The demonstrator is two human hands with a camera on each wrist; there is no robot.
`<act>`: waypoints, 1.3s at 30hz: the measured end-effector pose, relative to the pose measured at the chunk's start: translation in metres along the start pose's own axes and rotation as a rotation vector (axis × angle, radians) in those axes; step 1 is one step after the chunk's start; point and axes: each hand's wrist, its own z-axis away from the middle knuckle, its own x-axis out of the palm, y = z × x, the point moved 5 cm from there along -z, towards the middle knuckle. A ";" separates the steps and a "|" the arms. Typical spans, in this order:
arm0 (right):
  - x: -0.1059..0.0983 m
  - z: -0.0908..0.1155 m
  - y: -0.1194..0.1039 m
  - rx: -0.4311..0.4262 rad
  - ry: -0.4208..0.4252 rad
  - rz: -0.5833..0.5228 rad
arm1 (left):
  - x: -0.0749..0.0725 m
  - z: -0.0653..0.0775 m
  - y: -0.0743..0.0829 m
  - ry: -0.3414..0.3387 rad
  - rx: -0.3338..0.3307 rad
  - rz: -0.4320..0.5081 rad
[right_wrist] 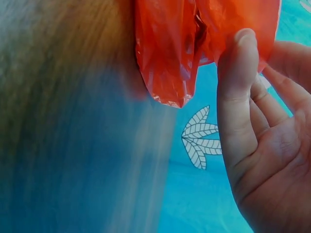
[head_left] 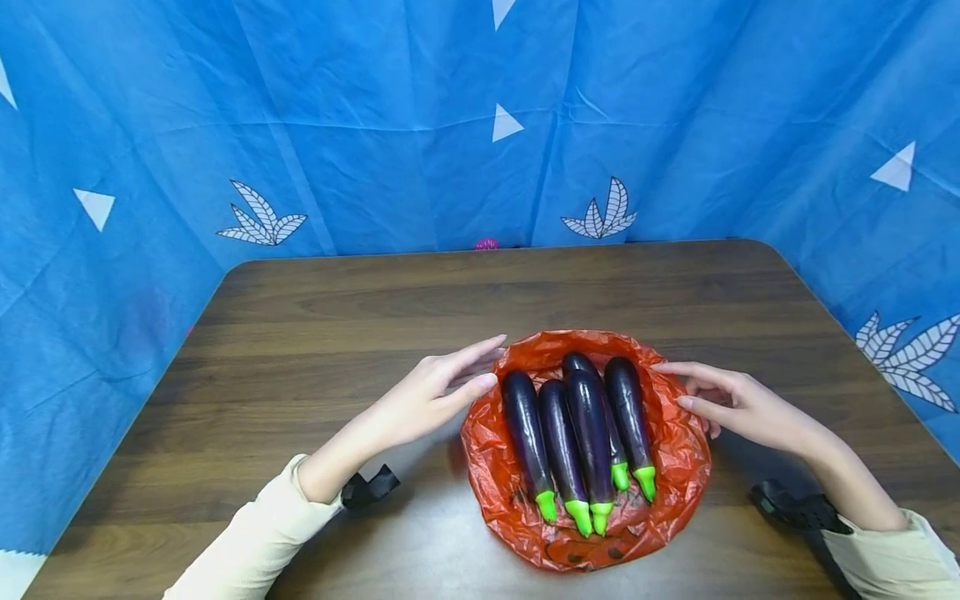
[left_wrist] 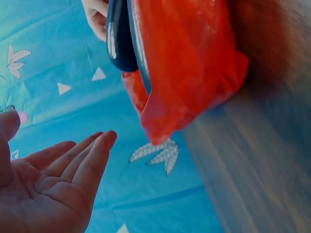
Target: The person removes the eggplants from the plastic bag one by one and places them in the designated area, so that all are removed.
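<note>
A red plastic bag [head_left: 678, 492] sits on the table with its rim spread wide and its sides pushed down. Inside lie several dark purple eggplants [head_left: 588, 433] with bright green stem ends, side by side, stems toward the person. At the bag's left rim is my left hand [head_left: 431, 396], its fingers fairly straight; the left wrist view shows its palm [left_wrist: 58, 189] with nothing in it. My right hand [head_left: 750, 408] is at the opposite rim, index finger extended along the red plastic and thumb against it. In the right wrist view the thumb [right_wrist: 238, 92] overlaps the bag.
The brown wooden table [head_left: 315, 333] has rounded far corners. A blue cloth [head_left: 360, 125] with white triangles and leaf prints hangs behind it and at both sides. Black straps [head_left: 367, 487] are worn at both wrists, below pale sleeves [head_left: 247, 533].
</note>
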 end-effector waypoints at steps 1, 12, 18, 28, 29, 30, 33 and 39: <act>0.000 0.000 0.000 -0.014 -0.001 -0.009 | 0.002 -0.002 -0.001 -0.004 0.005 0.012; 0.003 -0.005 0.001 -0.072 0.001 -0.070 | 0.032 -0.044 -0.015 -0.119 -0.039 0.104; 0.005 -0.009 0.000 -0.083 0.000 -0.092 | 0.048 -0.063 -0.020 -0.203 -0.016 0.028; 0.007 -0.006 -0.001 -0.091 -0.001 -0.106 | 0.064 -0.065 -0.020 -0.212 0.013 -0.126; 0.007 -0.006 -0.001 -0.090 0.000 -0.105 | 0.065 -0.065 -0.020 -0.207 0.019 -0.129; 0.007 -0.006 -0.001 -0.087 0.000 -0.107 | 0.065 -0.065 -0.020 -0.200 0.024 -0.128; 0.007 -0.006 0.001 -0.075 0.001 -0.105 | 0.066 -0.065 -0.021 -0.176 0.036 -0.125; 0.007 -0.006 0.001 -0.062 0.001 -0.113 | 0.070 -0.067 -0.017 -0.135 0.103 -0.106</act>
